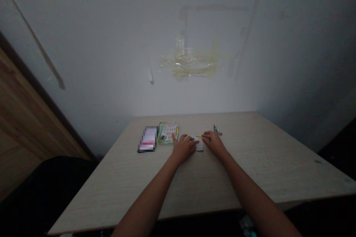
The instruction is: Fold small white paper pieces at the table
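Observation:
A small, flat white piece with print and a yellow strip (199,144) lies on the table between my hands; whether it is a packet or folded paper I cannot make out. My left hand (184,148) rests across its left side, fingers spread and thumb pointing away. At its upper right edge, the stretched fingertips of my right hand (213,142) touch it. Left of my left hand lies a green and white printed packet (168,133), close to my thumb. A crumpled little scrap (217,130) sits just beyond my right hand.
A phone with a lit, blurred screen (148,139) lies left of the green packet. The pale wooden table (264,163) meets a wall (111,44) at the back, with old clear tape (194,64) stuck on it. A wooden panel (25,118) leans at the left.

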A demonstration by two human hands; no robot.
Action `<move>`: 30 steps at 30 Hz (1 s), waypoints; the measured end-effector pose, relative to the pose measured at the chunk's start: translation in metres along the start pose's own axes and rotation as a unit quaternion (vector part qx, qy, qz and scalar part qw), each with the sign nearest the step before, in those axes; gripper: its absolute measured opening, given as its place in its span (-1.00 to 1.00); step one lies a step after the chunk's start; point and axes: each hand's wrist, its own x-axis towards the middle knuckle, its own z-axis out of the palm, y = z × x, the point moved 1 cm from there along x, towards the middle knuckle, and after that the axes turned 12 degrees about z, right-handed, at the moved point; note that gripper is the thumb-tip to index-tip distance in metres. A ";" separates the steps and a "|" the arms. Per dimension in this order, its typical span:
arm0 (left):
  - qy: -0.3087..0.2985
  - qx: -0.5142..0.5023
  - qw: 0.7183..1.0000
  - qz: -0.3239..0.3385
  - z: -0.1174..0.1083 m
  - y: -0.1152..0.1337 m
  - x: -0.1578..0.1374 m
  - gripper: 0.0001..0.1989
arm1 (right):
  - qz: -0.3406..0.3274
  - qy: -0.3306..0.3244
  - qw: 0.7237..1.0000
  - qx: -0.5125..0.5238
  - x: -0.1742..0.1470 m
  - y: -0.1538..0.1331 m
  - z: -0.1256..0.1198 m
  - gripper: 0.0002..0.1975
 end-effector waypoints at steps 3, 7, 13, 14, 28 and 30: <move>0.009 0.011 1.000 -0.003 0.000 0.003 0.000 -0.67 | -0.004 0.006 1.000 0.004 -0.001 -0.001 0.000 -0.77; 0.022 0.015 1.000 -0.001 0.001 0.005 0.000 -0.68 | -0.009 0.009 1.000 -0.006 0.001 -0.001 0.000 -0.80; 0.008 0.022 1.000 -0.010 -0.001 0.004 0.000 -0.68 | -0.019 -0.018 1.000 -0.009 0.001 0.002 -0.003 -0.77; 0.004 0.020 1.000 -0.011 -0.001 0.003 0.001 -0.68 | -0.021 -0.023 0.999 -0.010 0.001 0.002 -0.004 -0.76; 0.008 0.016 1.000 -0.011 0.000 0.002 0.000 -0.68 | -0.033 -0.097 0.995 -0.013 -0.002 0.012 -0.009 -0.58; 0.010 0.016 1.000 -0.010 0.000 0.001 0.000 -0.69 | -0.029 -0.107 0.994 -0.015 -0.003 0.011 -0.011 -0.55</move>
